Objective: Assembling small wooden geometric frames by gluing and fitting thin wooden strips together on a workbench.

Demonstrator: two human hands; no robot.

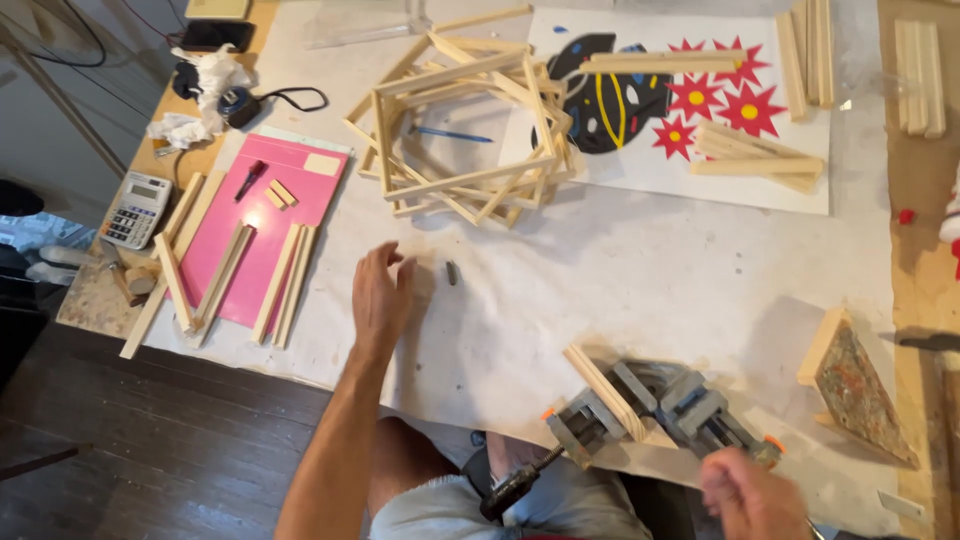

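My left hand (381,292) hovers over the white paper on the table (620,270), fingers apart and holding nothing. A small dark metal bit (451,272) lies just right of it. My right hand (752,495) is at the bottom right, blurred, fingers curled at the orange-tipped handle of a grey corner clamp (655,405). The clamp holds two wooden strips (605,390) joined at an angle. Whether the right hand grips the handle is unclear.
A pile of stacked wooden frames (465,125) sits at the back centre beside a painted canvas (690,100) bearing loose strips. A pink board (265,225) with wooden strips and a calculator (135,208) lie left. A small framed panel (855,385) leans at right.
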